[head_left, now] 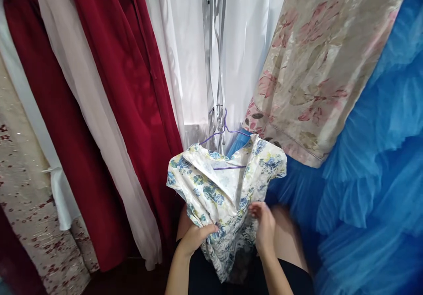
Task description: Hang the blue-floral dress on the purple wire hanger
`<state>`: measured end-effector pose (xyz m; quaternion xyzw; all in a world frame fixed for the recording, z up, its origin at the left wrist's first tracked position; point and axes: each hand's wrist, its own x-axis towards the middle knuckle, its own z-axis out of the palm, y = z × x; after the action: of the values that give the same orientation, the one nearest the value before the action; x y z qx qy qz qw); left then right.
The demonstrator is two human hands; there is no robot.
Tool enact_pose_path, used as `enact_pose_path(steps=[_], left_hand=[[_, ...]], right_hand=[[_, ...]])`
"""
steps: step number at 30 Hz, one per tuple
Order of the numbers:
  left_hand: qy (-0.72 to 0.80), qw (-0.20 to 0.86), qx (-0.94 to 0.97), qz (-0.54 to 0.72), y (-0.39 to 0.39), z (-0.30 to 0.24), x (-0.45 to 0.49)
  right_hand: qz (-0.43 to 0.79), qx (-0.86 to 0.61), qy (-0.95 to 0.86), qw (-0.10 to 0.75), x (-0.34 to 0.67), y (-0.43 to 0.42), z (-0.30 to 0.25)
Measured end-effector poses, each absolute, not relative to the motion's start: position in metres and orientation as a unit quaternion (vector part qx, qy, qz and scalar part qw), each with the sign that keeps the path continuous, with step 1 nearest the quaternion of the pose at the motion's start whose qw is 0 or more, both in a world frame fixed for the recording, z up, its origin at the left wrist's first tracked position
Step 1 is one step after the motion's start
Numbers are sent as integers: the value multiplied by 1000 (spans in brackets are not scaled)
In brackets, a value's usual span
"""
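Note:
A white floral dress [211, 189] with blue flowers and green leaves lies over my lap on a thin purple hanger [225, 125]. Its cap sleeves spread to both sides and the wrap-style V-neck faces up. My left hand [198, 238] is closed on the dress at its left side, thumb on top of the cloth and fingers hidden beneath. At the opposite edge, just below the neckline, my right hand [264, 226] has its fingers curled against the fabric, slightly blurred. Below the hands the dress bunches in folds.
Long dark red gowns [122, 75] and a pale pink one [89, 105] hang on the left. Behind are white garments [185, 44] and silvery ribbons [216, 44]. To the right hang a beige floral skirt [307, 66] and ruffled blue tulle [370, 189].

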<state>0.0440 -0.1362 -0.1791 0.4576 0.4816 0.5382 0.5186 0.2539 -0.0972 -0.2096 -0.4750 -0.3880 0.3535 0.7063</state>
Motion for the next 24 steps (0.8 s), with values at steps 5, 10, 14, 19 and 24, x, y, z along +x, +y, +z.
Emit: enact_pose_path(steps=[5, 10, 14, 19, 24], left_hand=[[462, 542, 492, 502, -139, -169, 45], [471, 535, 481, 511, -136, -173, 51], [515, 352, 362, 693, -110, -192, 33], [501, 157, 304, 795, -98, -196, 6], [470, 370, 598, 533, -123, -180, 62]], right_hand=[[526, -357, -585, 503, 235, -104, -184], [550, -337, -598, 475, 246, -114, -167], [531, -361, -597, 481, 267, -118, -169], [546, -383, -587, 459, 272, -115, -172], [583, -343, -587, 445, 253, -114, -174]])
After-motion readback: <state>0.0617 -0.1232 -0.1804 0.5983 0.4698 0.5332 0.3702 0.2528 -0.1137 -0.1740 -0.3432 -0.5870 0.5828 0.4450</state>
